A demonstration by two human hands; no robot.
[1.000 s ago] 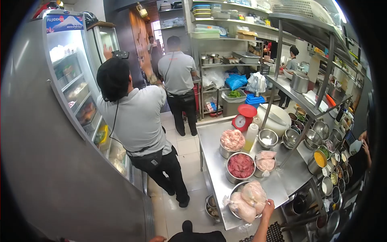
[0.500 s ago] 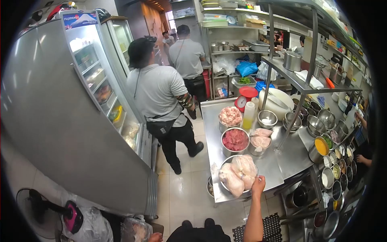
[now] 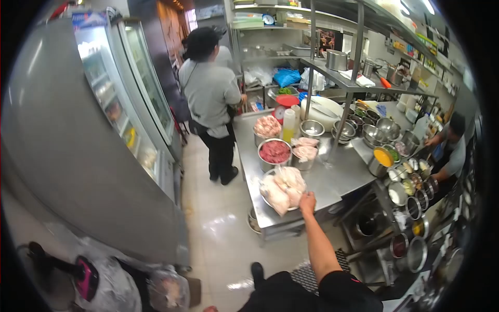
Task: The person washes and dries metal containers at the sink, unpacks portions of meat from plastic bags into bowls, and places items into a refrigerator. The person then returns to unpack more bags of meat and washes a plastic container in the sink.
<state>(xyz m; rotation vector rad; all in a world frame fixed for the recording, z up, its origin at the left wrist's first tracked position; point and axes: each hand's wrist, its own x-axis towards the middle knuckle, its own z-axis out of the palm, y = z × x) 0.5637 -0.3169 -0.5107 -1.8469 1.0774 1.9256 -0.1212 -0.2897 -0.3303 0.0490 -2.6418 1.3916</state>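
Note:
My right hand is closed on the near right rim of a round metal bowl, its arm stretched forward. Large pieces of raw chicken fill the bowl, which sits at the near end of the steel table. Behind it stand a pot of dark red meat, a container of pale chicken pieces and a pot of pinkish meat. Only a sliver of my left hand shows at the bottom edge; its fingers are hidden.
Glass-door fridges line the left side. A person in a grey shirt stands beyond the table; another works at right by several ingredient containers. A fan and plastic-wrapped items are at lower left.
My view has shifted, and the table and bowl appear higher and further left. The nearer grey-shirted person has walked farther away. My right hand keeps its hold on the bowl.

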